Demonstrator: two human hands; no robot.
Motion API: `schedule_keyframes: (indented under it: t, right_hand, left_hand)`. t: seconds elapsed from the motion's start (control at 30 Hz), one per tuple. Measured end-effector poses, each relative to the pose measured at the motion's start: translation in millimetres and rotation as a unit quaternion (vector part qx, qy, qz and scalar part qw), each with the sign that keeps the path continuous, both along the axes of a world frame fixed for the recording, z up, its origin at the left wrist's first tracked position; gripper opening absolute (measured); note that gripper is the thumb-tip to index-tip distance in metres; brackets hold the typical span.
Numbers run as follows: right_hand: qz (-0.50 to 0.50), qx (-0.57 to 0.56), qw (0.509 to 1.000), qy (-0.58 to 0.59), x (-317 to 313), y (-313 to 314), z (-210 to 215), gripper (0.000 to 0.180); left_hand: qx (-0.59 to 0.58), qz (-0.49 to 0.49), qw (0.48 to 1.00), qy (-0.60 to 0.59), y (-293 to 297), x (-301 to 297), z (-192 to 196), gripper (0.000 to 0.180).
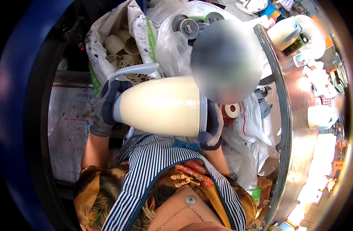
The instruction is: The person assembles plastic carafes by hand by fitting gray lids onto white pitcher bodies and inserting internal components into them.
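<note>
A cream thermos jug (pixel 161 106) lies sideways across the front of my body, held up in both hands. Its grey-blue handle (pixel 138 70) rises from the narrower left end. In a dark grey knit glove, my left hand (pixel 112 102) wraps round that narrow end beside the handle. My right hand (pixel 213 125), gloved as well, cups the wide end at the grey-blue rim, with the thumb below. Most of the right fingers are behind the jug's end. A blurred round patch covers whatever is just beyond the right hand.
Beyond the jug stands a white woven sack (pixel 140 32) with cream cup-like parts (pixel 115 44) inside. Clear plastic bags (pixel 170 50) hold grey round lids (pixel 188 29). At right runs a brown table (pixel 299 154) with a dark edge, bearing further cream jugs (pixel 318 116). A tape roll (pixel 232 111) lies nearby.
</note>
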State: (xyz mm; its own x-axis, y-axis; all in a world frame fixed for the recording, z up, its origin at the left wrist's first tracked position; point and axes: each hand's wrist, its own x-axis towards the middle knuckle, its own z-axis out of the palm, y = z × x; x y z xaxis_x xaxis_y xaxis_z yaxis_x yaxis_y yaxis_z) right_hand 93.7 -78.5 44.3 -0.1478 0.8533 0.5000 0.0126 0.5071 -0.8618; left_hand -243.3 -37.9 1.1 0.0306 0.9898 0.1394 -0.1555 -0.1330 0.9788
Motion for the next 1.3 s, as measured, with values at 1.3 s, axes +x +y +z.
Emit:
schedule_keyframes:
  t: [1.3]
  right_hand:
    - [-0.469,-0.130,0.776,-0.401,264.9,-135.3,-28.4,0.046]
  left_hand:
    - [0.115,-0.263,0.905,0.313,15.0,186.5,40.0,0.038]
